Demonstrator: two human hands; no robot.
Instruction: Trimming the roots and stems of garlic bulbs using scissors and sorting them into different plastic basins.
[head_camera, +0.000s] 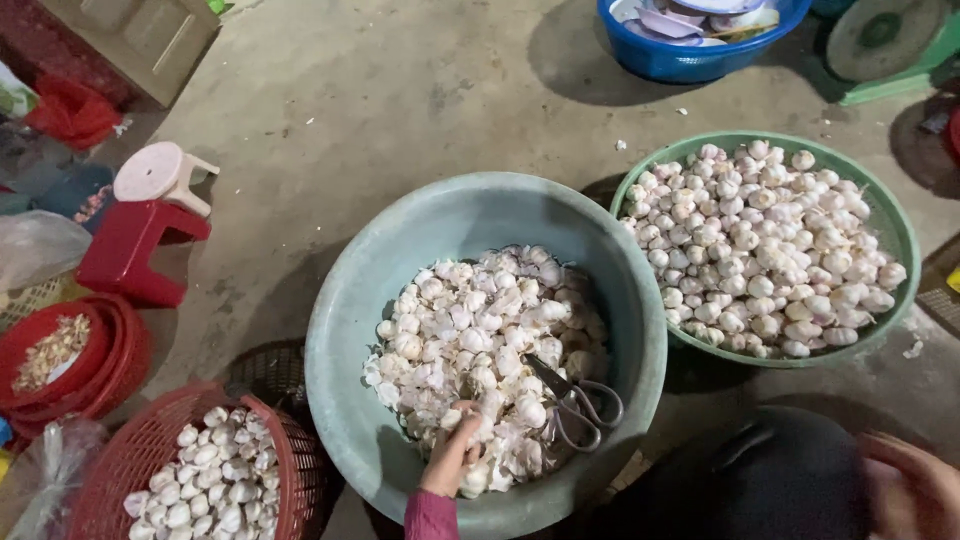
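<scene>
Around the middle of the frame, on a grey concrete floor (400, 90), several containers crowd together: a red and white plastic stool (145, 225) at the left, a blue tub (690, 55) with dishes at the top edge, and a green scale (885, 40) in the upper right corner. Stacked red bowls (60, 360) at the far left hold some papery scraps. A red basket (190, 470) in the lower left is partly filled with white garlic bulbs. At the right, a green basket (770, 245) is heaped with trimmed garlic heads. A large grey-green basin (480, 350) sits in the centre, touching the green basket's rim, and holds a pile of garlic (480, 340) mixed with loose skins; a pair of scissors (575, 400) lies on the pile at its right side. From the bottom edge, the left hand (452, 455), in a pink sleeve, reaches into the basin, its fingers (468, 425) curled round a garlic bulb at the near side of the pile. The right hand (915, 490) is a blur in the lower right corner beside a dark shape; whether its fingers are clenched or loose I cannot tell.
</scene>
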